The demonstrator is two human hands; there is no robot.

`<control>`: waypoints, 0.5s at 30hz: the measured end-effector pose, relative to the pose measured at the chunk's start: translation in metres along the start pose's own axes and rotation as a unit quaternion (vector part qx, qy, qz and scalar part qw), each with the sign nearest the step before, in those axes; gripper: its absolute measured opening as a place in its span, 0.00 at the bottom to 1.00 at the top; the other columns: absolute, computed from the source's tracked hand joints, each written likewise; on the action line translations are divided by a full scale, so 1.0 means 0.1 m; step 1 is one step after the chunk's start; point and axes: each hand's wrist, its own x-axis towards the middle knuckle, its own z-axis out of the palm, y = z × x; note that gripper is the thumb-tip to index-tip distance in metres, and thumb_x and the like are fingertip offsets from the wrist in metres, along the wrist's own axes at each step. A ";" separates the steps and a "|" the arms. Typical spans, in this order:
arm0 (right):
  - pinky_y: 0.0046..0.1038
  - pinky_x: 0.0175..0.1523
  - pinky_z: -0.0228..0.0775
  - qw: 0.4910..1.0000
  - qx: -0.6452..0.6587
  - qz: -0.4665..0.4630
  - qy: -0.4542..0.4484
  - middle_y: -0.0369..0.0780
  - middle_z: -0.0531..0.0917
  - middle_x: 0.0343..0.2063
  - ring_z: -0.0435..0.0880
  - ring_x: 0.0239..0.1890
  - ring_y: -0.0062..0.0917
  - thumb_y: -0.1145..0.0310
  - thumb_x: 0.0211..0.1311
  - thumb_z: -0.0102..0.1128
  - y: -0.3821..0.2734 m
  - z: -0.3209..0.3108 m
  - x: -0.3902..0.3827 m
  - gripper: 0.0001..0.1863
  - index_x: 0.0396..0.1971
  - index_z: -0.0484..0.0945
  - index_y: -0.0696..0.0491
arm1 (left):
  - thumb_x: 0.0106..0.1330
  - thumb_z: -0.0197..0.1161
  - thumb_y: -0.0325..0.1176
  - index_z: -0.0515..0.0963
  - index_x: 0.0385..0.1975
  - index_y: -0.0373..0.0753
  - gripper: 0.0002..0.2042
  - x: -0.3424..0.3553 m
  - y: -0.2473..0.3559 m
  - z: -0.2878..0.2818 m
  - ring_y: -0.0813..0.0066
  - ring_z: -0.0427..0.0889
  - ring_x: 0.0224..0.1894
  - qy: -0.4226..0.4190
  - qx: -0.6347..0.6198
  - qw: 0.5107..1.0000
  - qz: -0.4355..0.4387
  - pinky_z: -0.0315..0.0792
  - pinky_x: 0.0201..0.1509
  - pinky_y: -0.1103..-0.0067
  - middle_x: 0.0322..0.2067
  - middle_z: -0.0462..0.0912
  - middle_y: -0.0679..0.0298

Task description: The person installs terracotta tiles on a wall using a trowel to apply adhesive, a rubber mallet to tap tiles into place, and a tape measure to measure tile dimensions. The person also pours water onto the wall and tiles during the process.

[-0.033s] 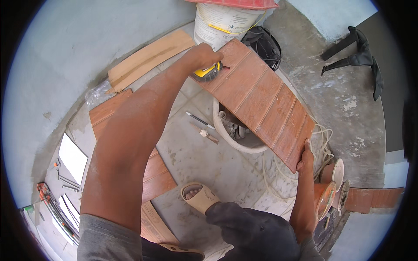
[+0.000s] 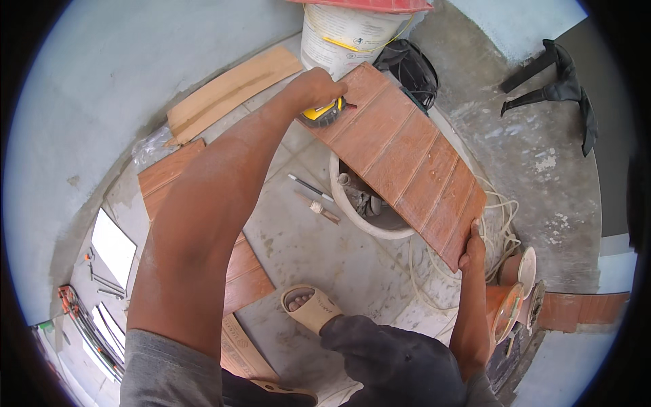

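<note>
My left hand (image 2: 319, 91) is closed on a yellow-and-black tape measure (image 2: 324, 112) at the upper end of a reddish wood-grain board (image 2: 413, 166) with grooves across it. My right hand (image 2: 473, 247) grips the board's lower right edge. The board slants over a round pale tub (image 2: 344, 210), hiding part of the grey stuff inside. Left of the tub, a pencil (image 2: 310, 188) and a brush-like tool with a wrapped end (image 2: 319, 208) lie on the tiled floor (image 2: 285, 251).
A white bucket (image 2: 339, 44) with red top stands behind. A tan strip (image 2: 230, 88), other wood-grain boards (image 2: 247, 271) and metal tools (image 2: 102, 285) lie left. Loose cord (image 2: 508, 210), stacked containers (image 2: 505, 312) and a black object (image 2: 563, 88) are right. My sandaled foot (image 2: 305, 305) is below.
The board and my right hand have shifted very slightly left. My left hand stays on the tape measure.
</note>
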 end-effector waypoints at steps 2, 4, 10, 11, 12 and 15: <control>0.32 0.62 0.68 1.000 -0.001 0.022 0.007 0.48 0.74 0.59 0.76 0.58 0.34 0.47 0.70 0.54 0.10 0.11 -0.08 0.36 0.62 0.65 0.65 | 0.55 0.59 0.53 0.81 0.32 0.22 0.30 0.21 -0.13 0.13 0.53 0.83 0.33 -0.020 -0.009 1.000 -0.022 0.74 0.40 0.65 0.32 0.82 0.38; 0.31 0.63 0.68 0.999 -0.002 0.034 -0.010 0.48 0.74 0.59 0.75 0.59 0.34 0.46 0.69 0.54 0.06 0.12 -0.16 0.38 0.63 0.63 0.65 | 0.55 0.59 0.53 0.80 0.33 0.22 0.30 0.24 -0.21 0.20 0.53 0.83 0.33 -0.027 -0.004 0.999 -0.040 0.75 0.41 0.66 0.32 0.82 0.38; 0.31 0.46 0.70 0.952 -0.302 -0.026 0.033 0.45 0.80 0.40 0.78 0.39 0.31 0.50 0.73 0.50 -0.19 -0.01 -0.13 0.26 0.48 0.75 0.63 | 0.58 0.59 0.49 0.80 0.35 0.27 0.25 -0.30 -0.57 -0.19 0.61 0.83 0.31 0.063 -0.039 0.996 -0.042 0.75 0.37 0.71 0.27 0.83 0.46; 0.32 0.42 0.70 0.894 -0.439 -0.044 0.073 0.44 0.81 0.35 0.77 0.34 0.30 0.52 0.74 0.49 -0.32 0.03 -0.15 0.24 0.42 0.78 0.61 | 0.58 0.59 0.49 0.80 0.35 0.29 0.23 -0.55 -0.67 -0.27 0.64 0.83 0.30 0.053 -0.087 0.991 -0.081 0.75 0.36 0.72 0.27 0.83 0.49; 0.31 0.39 0.66 0.841 -0.470 -0.257 0.078 0.40 0.77 0.29 0.73 0.30 0.27 0.54 0.74 0.49 -0.41 0.19 -0.20 0.21 0.35 0.77 0.60 | 0.59 0.59 0.48 0.79 0.35 0.30 0.22 -0.86 -0.83 -0.36 0.67 0.83 0.29 0.052 -0.132 0.981 -0.130 0.75 0.35 0.73 0.26 0.83 0.52; 0.23 0.34 0.62 0.820 -0.421 -0.384 -0.065 0.33 0.71 0.24 0.66 0.28 0.16 0.57 0.73 0.51 -0.81 0.84 -0.57 0.18 0.28 0.72 0.56 | 0.60 0.60 0.48 0.79 0.37 0.33 0.20 -2.08 -1.09 -0.39 0.63 0.83 0.32 -0.003 -0.124 0.977 -0.174 0.75 0.40 0.71 0.27 0.84 0.52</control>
